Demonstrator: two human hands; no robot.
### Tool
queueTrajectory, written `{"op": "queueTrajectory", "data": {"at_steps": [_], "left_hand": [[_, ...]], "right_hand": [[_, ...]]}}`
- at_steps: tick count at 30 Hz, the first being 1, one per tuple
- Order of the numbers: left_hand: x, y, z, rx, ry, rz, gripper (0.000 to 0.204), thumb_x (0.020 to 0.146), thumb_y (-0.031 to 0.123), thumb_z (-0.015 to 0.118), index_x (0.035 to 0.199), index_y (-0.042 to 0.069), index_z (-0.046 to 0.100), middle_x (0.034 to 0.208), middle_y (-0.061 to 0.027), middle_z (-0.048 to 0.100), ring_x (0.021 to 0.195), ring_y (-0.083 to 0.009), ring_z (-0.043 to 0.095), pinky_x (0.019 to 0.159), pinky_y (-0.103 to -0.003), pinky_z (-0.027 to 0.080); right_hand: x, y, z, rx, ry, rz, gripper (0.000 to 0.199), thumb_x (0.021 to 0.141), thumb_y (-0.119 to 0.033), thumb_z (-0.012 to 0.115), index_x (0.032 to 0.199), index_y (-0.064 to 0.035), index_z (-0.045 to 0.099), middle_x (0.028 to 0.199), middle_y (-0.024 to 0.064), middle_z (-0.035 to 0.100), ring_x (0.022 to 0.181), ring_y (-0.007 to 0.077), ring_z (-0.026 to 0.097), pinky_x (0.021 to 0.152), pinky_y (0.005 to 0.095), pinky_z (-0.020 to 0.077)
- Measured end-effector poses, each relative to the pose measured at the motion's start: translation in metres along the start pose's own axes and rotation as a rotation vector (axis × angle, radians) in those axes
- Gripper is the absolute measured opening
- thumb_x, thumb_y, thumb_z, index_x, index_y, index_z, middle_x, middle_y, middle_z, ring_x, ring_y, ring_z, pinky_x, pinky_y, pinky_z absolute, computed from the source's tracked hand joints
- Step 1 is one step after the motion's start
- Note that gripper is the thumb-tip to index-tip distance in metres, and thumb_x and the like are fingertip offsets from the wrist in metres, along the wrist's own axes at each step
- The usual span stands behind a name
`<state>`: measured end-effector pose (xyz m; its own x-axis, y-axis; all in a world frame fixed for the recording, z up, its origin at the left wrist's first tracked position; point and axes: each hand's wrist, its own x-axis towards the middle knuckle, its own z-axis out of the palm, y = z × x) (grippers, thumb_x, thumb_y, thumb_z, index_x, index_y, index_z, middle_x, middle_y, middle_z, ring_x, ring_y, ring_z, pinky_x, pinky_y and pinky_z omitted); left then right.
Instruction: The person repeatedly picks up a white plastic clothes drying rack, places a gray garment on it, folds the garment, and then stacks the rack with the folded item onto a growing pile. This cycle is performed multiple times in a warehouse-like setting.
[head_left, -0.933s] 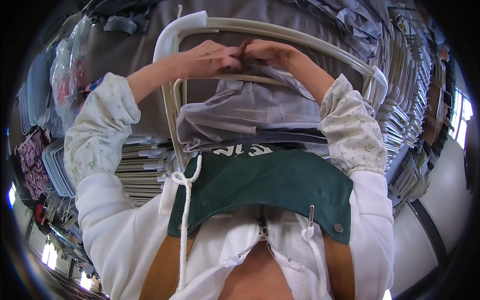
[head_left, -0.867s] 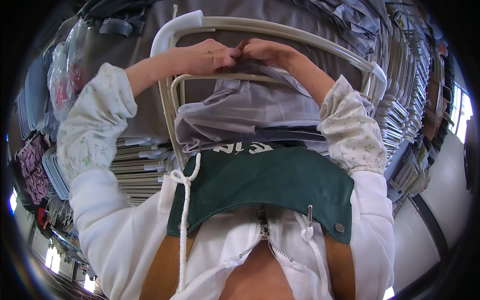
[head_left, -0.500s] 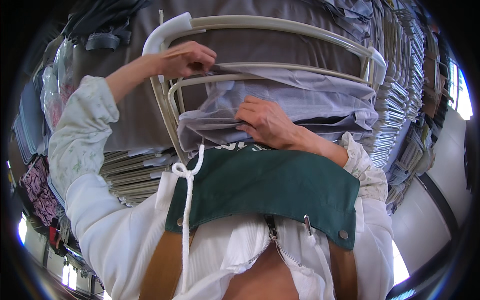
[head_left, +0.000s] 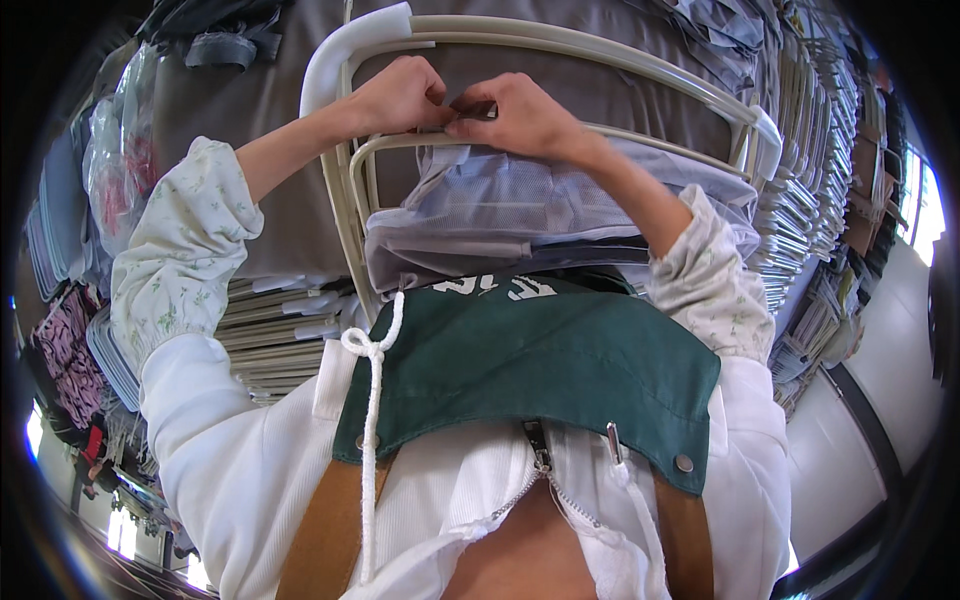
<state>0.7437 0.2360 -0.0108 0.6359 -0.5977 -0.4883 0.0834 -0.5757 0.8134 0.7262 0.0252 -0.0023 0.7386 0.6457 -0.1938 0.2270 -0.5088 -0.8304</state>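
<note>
My left hand (head_left: 398, 97) and my right hand (head_left: 516, 115) meet at the top edge of a pale grey mesh garment (head_left: 520, 215). Both pinch that edge against the inner cream bar (head_left: 640, 135) of a curved frame. The garment hangs down from the bar over folded grey fabric, just above my green apron (head_left: 540, 360). Fingertips of both hands touch each other around a small dark spot at the garment's edge.
An outer cream frame bar (head_left: 345, 45) arches over a grey cloth surface (head_left: 230, 130). Stacks of flat grey items (head_left: 280, 330) lie at the left and several more line the right (head_left: 810, 200). Bagged clothes (head_left: 120, 170) sit at far left.
My right hand had dropped to the garment's front and has risen back up to the bar beside my left hand. My left hand stayed on the bar.
</note>
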Motion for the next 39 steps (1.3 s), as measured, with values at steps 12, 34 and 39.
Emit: {"op": "queueTrajectory", "data": {"at_steps": [12, 34, 39], "left_hand": [[0.017, 0.015, -0.022, 0.804, -0.283, 0.044, 0.013, 0.065, 0.0, 0.066, 0.074, -0.009, 0.064, 0.075, -0.0204, 0.068, 0.07, -0.0257, 0.071, 0.062, -0.04, 0.057], [-0.055, -0.031, -0.016, 0.272, 0.183, 0.246, 0.015, 0.08, 0.01, 0.072, 0.089, -0.001, 0.066, 0.068, -0.0098, 0.056, 0.064, -0.0214, 0.052, 0.059, -0.031, 0.04], [-0.087, -0.03, 0.012, 0.249, 0.396, 0.408, 0.02, 0.076, -0.003, 0.069, 0.094, 0.003, 0.066, 0.078, -0.0076, 0.056, 0.074, -0.0257, 0.055, 0.072, -0.035, 0.044]], "right_hand": [[-0.002, 0.002, 0.012, 0.1, 0.126, 0.178, 0.021, 0.085, -0.012, 0.068, 0.1, 0.0023, 0.07, 0.081, 0.0116, 0.07, 0.075, 0.0161, 0.064, 0.071, 0.0303, 0.0505], [-0.041, 0.01, -0.027, 0.144, 0.02, 0.026, 0.009, 0.075, -0.005, 0.074, 0.083, -0.0052, 0.07, 0.081, 0.0068, 0.064, 0.077, 0.0218, 0.065, 0.07, 0.0316, 0.051], [-0.064, 0.01, -0.019, -0.163, 0.066, -0.449, 0.021, 0.069, -0.002, 0.079, 0.086, -0.0043, 0.067, 0.086, 0.0056, 0.06, 0.079, 0.0267, 0.06, 0.067, 0.0335, 0.0511]]}}
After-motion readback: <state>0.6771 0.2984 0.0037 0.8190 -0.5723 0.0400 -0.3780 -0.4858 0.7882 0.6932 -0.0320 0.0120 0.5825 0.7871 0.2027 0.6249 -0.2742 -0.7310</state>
